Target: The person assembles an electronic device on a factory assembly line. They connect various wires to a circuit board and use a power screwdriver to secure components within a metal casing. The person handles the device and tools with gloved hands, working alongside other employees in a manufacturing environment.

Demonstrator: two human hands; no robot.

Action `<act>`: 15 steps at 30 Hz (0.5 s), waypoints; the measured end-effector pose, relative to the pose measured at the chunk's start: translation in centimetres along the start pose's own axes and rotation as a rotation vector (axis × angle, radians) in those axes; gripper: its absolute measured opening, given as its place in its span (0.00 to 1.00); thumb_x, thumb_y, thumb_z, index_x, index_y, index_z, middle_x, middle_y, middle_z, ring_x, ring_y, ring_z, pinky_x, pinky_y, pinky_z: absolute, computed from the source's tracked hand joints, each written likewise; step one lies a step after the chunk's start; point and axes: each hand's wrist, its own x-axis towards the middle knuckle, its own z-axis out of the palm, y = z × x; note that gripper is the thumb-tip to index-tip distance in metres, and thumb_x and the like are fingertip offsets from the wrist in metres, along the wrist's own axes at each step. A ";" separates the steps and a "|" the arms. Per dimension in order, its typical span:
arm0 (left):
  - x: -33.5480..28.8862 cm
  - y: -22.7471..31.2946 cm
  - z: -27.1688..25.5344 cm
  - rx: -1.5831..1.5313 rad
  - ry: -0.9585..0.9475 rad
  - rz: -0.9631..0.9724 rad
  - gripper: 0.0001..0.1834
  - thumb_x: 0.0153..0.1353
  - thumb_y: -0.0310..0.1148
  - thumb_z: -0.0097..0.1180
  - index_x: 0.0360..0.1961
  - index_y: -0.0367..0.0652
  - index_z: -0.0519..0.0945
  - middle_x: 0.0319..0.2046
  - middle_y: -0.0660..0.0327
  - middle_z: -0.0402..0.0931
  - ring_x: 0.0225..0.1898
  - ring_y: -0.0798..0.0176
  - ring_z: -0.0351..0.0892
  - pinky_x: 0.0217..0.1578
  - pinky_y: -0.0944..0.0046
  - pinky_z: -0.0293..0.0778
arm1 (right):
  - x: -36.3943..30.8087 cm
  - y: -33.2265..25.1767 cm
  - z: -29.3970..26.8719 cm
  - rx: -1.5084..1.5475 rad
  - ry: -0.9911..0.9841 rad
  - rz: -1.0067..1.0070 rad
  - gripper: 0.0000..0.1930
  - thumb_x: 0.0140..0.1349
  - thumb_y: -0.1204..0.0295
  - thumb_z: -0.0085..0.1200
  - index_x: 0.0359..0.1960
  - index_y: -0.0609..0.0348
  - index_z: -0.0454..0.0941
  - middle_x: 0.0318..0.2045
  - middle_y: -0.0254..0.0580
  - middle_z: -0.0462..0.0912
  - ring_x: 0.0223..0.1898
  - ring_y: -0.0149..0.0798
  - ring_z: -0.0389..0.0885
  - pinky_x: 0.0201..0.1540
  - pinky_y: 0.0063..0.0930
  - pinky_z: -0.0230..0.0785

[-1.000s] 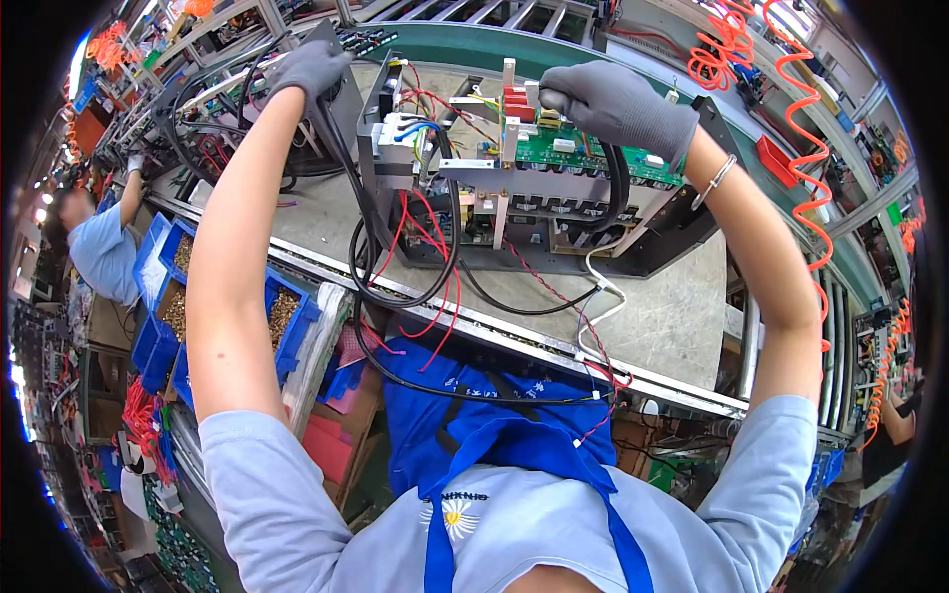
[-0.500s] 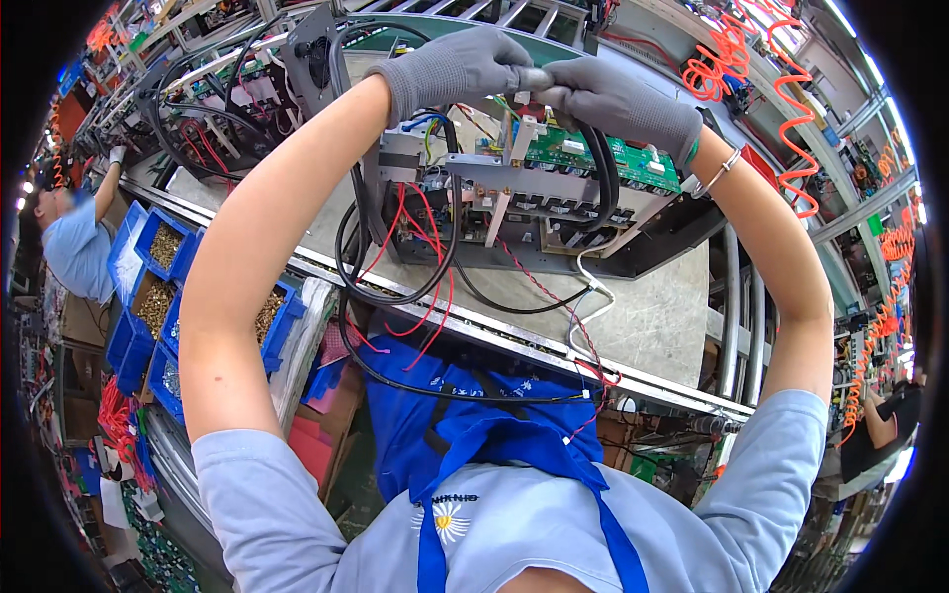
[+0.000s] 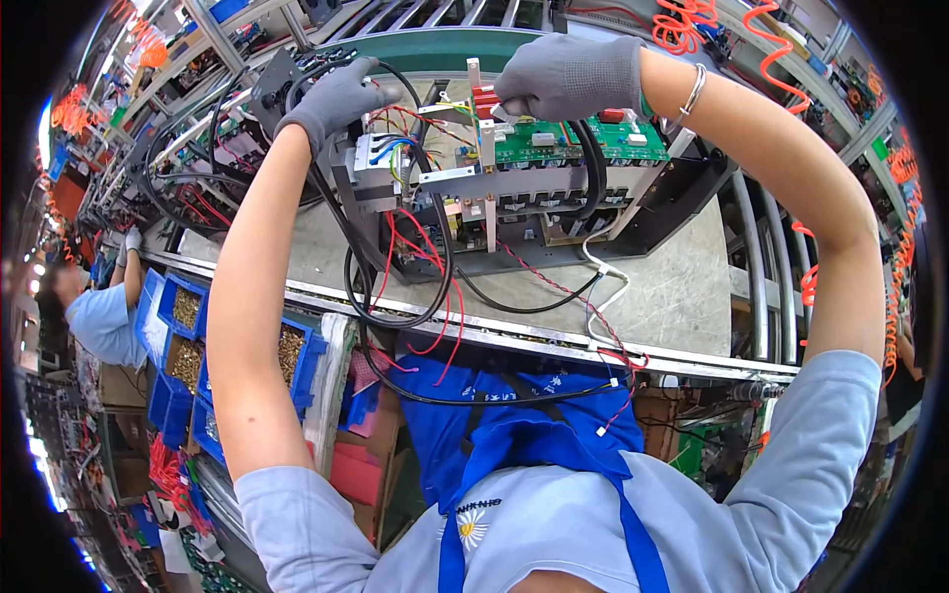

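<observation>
Chassis (image 3: 682, 188): set on the surface (image 3: 682, 306), long axis laid left to right, right end angled slightly away.
Left grip (image 3: 341, 102): held beside black cable (image 3: 331, 196); closure cannot be told.
Right grip (image 3: 573, 81): bunched at red block (image 3: 483, 100); anything pinched cannot be told.

Matt grey knitted cloth covered the left hand (image 3: 341, 104) and the right hand (image 3: 571, 81); a metal bangle (image 3: 695, 91) looked smooth and shiny. The green circuit board (image 3: 516, 150) had a glossy face; the dark chassis (image 3: 664, 200) looked like matt metal. Black cables (image 3: 395, 323) looked smooth and rubbery. The worktop (image 3: 682, 287) was dull and scuffed, with smooth metal rollers (image 3: 756, 287) at the right. At the left, blue plastic bins (image 3: 170, 407) held glinting brass-coloured pieces (image 3: 188, 364). The near apron (image 3: 539, 447) was creased cloth.
</observation>
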 end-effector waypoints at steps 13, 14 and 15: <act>0.2 1.0 -0.3 0.022 -0.042 0.030 0.41 0.53 0.61 0.57 0.59 0.40 0.71 0.55 0.43 0.72 0.59 0.44 0.70 0.60 0.53 0.65 | 0.4 -1.6 -1.0 -0.087 -0.043 -0.070 0.07 0.57 0.71 0.51 0.30 0.59 0.80 0.26 0.50 0.80 0.32 0.51 0.81 0.40 0.44 0.72; 0.3 1.1 -0.2 0.029 -0.024 0.036 0.41 0.54 0.61 0.57 0.58 0.39 0.72 0.55 0.44 0.73 0.58 0.45 0.71 0.59 0.54 0.65 | 0.9 -1.4 -0.7 -0.062 -0.044 -0.096 0.07 0.54 0.73 0.51 0.30 0.59 0.80 0.26 0.50 0.81 0.32 0.51 0.81 0.38 0.44 0.73; 0.2 1.0 -0.1 0.028 -0.029 0.038 0.40 0.54 0.60 0.58 0.58 0.39 0.73 0.54 0.44 0.74 0.58 0.45 0.72 0.59 0.54 0.66 | 1.5 -1.6 -0.9 -0.073 -0.091 -0.086 0.07 0.54 0.73 0.51 0.30 0.59 0.81 0.26 0.50 0.81 0.32 0.51 0.81 0.38 0.44 0.73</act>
